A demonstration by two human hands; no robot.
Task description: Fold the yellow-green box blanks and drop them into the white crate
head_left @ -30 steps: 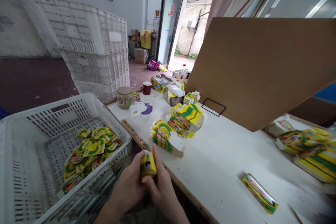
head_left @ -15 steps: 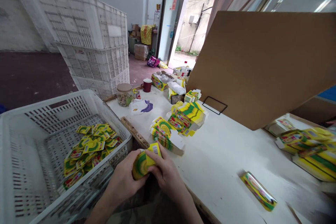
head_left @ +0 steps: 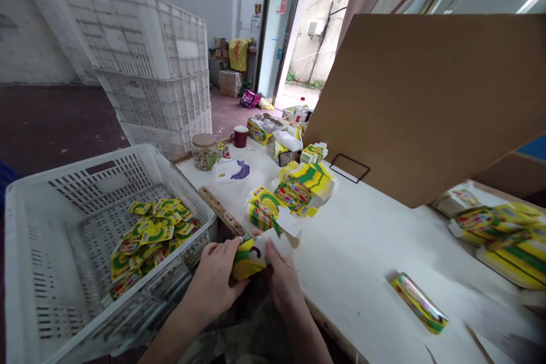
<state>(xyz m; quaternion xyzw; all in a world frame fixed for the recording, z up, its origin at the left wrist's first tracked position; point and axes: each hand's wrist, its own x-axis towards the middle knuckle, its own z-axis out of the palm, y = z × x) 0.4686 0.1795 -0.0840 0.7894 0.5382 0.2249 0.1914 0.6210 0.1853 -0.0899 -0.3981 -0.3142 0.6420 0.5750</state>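
Observation:
At the table's near edge, my left hand (head_left: 219,276) is closed around a small yellow and green carton (head_left: 247,264). My right hand (head_left: 279,276) grips the carton's right end, thumb pressed on a white part that looks like an open flap. Whether anything is inside the carton cannot be seen. Just beyond my fingers lies a stack of flattened cartons (head_left: 264,205) in the same print, and behind it a larger stack (head_left: 307,185). To the left, a white plastic crate (head_left: 108,182) holds a heap of small yellow cartons (head_left: 156,233).
A long shiny packet (head_left: 420,302) lies on the white table (head_left: 354,256) at right. A large cardboard sheet (head_left: 426,102) stands behind. More flattened cartons (head_left: 503,239) lie far right. A jar (head_left: 205,153) and a mug (head_left: 240,136) stand at the back left, near stacked crates (head_left: 149,62).
The carton has turned in my hands, and a white flap now shows at its right end. My right hand has shifted slightly right, with its thumb on the white part.

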